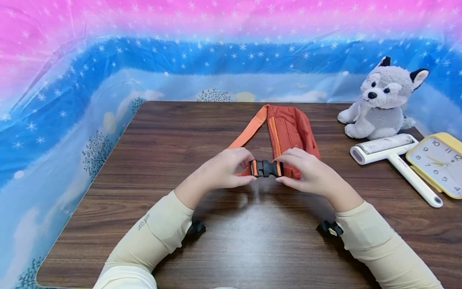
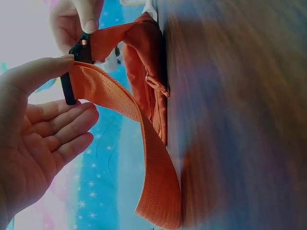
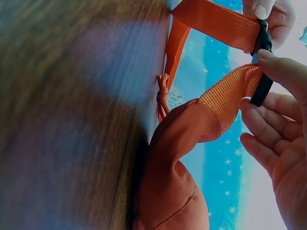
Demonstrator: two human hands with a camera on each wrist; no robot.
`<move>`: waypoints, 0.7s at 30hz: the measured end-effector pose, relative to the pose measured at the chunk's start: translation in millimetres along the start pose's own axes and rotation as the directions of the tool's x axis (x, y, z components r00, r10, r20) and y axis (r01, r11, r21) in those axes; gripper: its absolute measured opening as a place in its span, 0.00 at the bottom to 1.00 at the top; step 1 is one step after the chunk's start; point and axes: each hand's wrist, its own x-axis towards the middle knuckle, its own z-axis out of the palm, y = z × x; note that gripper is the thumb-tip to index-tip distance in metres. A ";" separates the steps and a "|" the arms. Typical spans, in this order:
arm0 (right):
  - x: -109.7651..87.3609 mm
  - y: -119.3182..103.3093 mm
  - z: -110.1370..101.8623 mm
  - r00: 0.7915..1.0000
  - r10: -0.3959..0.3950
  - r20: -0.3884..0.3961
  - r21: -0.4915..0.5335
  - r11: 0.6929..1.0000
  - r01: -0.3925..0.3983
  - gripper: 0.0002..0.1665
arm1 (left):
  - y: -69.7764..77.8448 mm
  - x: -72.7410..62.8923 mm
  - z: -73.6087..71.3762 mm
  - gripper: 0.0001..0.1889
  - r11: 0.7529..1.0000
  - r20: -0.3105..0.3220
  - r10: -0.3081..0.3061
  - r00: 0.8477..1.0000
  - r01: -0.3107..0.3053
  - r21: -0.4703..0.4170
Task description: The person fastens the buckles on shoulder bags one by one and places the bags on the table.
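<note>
Presently, the left hand (image 1: 231, 168) and the right hand (image 1: 306, 170), thumb and fingers nearly closed, pinch opposite ends of a black side-release buckle (image 1: 268, 168) above the wooden table (image 1: 245, 249). Rightward lie a yellow clock (image 1: 438, 166) and a lint roller (image 1: 386, 147); behind the buckle, a rust-red waist bag (image 1: 288, 128); farther sits a plush husky (image 1: 386, 100).

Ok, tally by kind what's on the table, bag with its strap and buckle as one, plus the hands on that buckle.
Bag: 1
Plush dog: 1
Lint roller: 1
Clock: 1
Hands on the buckle: 2 (left hand, right hand)
Total: 6
</note>
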 end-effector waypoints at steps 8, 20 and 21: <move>0.6 -1.0 -1.4 1.000 0.000 -0.027 -0.005 1.000 -0.001 0.25 | -2.6 -0.8 0.1 0.17 0.997 -0.016 -0.015 1.000 0.013 -0.070; 0.0 -0.6 -2.6 0.999 -0.004 -0.047 0.018 1.000 0.005 0.25 | -0.7 -0.7 -1.5 0.18 0.994 0.000 -0.042 0.999 0.042 -0.097; 0.2 -0.6 -2.9 0.999 -0.004 -0.049 0.018 1.000 0.005 0.26 | -0.5 -0.6 -1.7 0.18 0.994 -0.001 -0.042 0.999 0.042 -0.097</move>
